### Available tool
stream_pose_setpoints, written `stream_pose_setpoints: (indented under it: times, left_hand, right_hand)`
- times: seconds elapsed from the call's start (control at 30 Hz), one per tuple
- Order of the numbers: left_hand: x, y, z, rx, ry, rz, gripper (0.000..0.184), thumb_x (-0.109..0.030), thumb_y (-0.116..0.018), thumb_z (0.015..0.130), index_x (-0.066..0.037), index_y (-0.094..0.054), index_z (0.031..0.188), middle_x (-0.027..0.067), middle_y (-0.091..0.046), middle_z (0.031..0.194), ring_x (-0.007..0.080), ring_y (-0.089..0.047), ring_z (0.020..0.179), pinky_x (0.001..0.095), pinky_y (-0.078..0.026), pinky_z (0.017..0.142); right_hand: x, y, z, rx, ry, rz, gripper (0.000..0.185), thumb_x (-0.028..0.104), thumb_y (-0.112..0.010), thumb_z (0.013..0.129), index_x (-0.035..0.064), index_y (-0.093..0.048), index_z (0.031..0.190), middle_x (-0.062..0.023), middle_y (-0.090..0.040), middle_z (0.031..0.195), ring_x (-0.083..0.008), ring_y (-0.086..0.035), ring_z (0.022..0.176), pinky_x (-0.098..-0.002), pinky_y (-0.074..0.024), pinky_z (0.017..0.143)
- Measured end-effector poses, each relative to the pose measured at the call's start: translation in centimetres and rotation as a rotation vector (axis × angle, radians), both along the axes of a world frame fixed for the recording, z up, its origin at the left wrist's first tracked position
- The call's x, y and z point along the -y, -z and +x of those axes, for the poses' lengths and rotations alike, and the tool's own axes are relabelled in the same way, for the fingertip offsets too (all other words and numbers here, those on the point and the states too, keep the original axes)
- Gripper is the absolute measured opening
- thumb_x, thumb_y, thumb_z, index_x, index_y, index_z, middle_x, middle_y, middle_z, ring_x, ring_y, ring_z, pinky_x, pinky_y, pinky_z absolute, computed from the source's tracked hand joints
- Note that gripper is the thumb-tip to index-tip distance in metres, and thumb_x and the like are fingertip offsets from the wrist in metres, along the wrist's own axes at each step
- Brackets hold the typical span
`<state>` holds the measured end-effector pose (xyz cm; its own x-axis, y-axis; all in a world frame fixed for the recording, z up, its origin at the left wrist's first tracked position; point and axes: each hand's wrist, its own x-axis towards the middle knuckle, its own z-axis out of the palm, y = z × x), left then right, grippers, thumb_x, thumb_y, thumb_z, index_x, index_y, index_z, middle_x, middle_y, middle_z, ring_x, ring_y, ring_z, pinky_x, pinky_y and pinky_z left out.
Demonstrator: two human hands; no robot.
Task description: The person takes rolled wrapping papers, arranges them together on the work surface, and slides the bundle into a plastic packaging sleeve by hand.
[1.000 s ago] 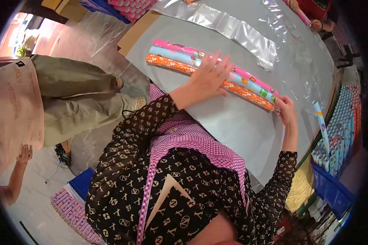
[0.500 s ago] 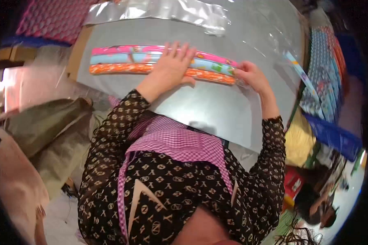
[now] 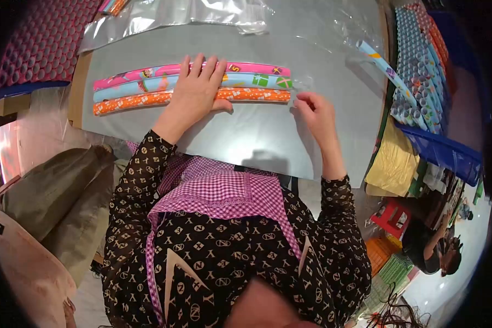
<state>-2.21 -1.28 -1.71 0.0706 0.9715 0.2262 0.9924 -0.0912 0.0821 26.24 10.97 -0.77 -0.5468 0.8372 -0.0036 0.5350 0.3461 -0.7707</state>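
Observation:
Three slim rolls of patterned wrapping paper lie side by side on the grey tabletop [image 3: 246,134]: a pink roll [image 3: 123,78], a light blue roll [image 3: 120,89] and an orange roll [image 3: 128,103]. Clear plastic film seems to cover them and sticks out past their right ends. My left hand [image 3: 195,94] rests flat across the rolls, fingers spread, thumb towards me. Just right of the orange roll's end, my right hand [image 3: 317,115] is closed with thumb and forefinger together. Whether it pinches a bit of film cannot be made out.
Clear plastic bags [image 3: 175,19] lie along the table's far side. A single light blue roll [image 3: 388,71] slants at the right edge, beside a blue crate [image 3: 443,150] of stacked rolls. Many pink rolls [image 3: 44,38] fill the far left. Another person [image 3: 434,246] is at lower right.
My right hand has come away from the rolls' right end, towards me. My left hand stays flat on the rolls. The view has shifted, so the table appears further left.

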Motion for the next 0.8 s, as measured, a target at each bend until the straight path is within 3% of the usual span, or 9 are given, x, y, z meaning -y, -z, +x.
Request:
stream_pose_setpoints:
  times: [0.07, 0.23, 0.3, 0.37, 0.8]
  left_hand:
    - [0.0, -0.3, 0.1, 0.008, -0.008, -0.042, 0.098, -0.065, -0.067, 0.064, -0.001, -0.045, 0.135, 0.0152, -0.049, 0.132, 0.0366, -0.043, 0.125, 0.0533, -0.03, 0.108]
    - [0.2, 0.0, -0.1, 0.058, -0.019, -0.068, 0.097, -0.063, -0.069, 0.065, -0.001, -0.044, 0.135, 0.016, -0.048, 0.134, 0.0382, -0.042, 0.128, 0.0541, -0.028, 0.109]
    - [0.4, 0.1, -0.2, 0.087, -0.062, -0.064, 0.097, -0.063, -0.07, 0.065, -0.001, -0.044, 0.135, 0.017, -0.048, 0.134, 0.0392, -0.042, 0.128, 0.0547, -0.029, 0.109]
    - [0.3, 0.2, -0.3, 0.11, 0.005, -0.02, 0.098, -0.064, -0.071, 0.064, 0.001, -0.047, 0.134, 0.0212, -0.051, 0.13, 0.0446, -0.045, 0.124, 0.0578, -0.03, 0.109]
    - [1.1, -0.1, -0.2, 0.092, -0.017, 0.018, 0.102, -0.066, -0.071, 0.06, 0.003, -0.05, 0.132, 0.0222, -0.053, 0.13, 0.0458, -0.044, 0.126, 0.0569, -0.03, 0.109]
  right_hand:
    - [0.5, 0.6, -0.7, -0.014, 0.06, -0.174, 0.02, 0.012, -0.069, 0.084, -0.0023, -0.07, 0.097, -0.0063, -0.069, 0.078, -0.0092, -0.06, 0.071, -0.0258, -0.0489, 0.066]
    - [0.7, 1.7, -1.4, 0.036, 0.099, -0.161, 0.024, 0.019, -0.069, 0.085, -0.0021, -0.07, 0.096, -0.0033, -0.068, 0.076, -0.0082, -0.056, 0.065, -0.0237, -0.0449, 0.059]
    - [1.9, -0.3, -3.0, -0.044, 0.239, -0.321, 0.022, 0.02, -0.069, 0.086, -0.0007, -0.071, 0.093, 0.0, -0.062, 0.07, -0.0059, -0.05, 0.059, -0.0218, -0.0383, 0.051]
    - [0.8, 1.1, -2.2, 0.016, 0.196, -0.263, 0.019, 0.02, -0.069, 0.086, 0.0009, -0.07, 0.088, 0.0034, -0.056, 0.064, -0.0039, -0.044, 0.054, -0.0215, -0.0328, 0.047]
    - [-0.3, 1.4, -1.9, -0.047, 0.24, -0.591, 0.022, 0.019, -0.066, 0.087, 0.0081, -0.059, 0.07, 0.0056, -0.049, 0.058, -0.0026, -0.038, 0.044, -0.0202, -0.0257, 0.04]
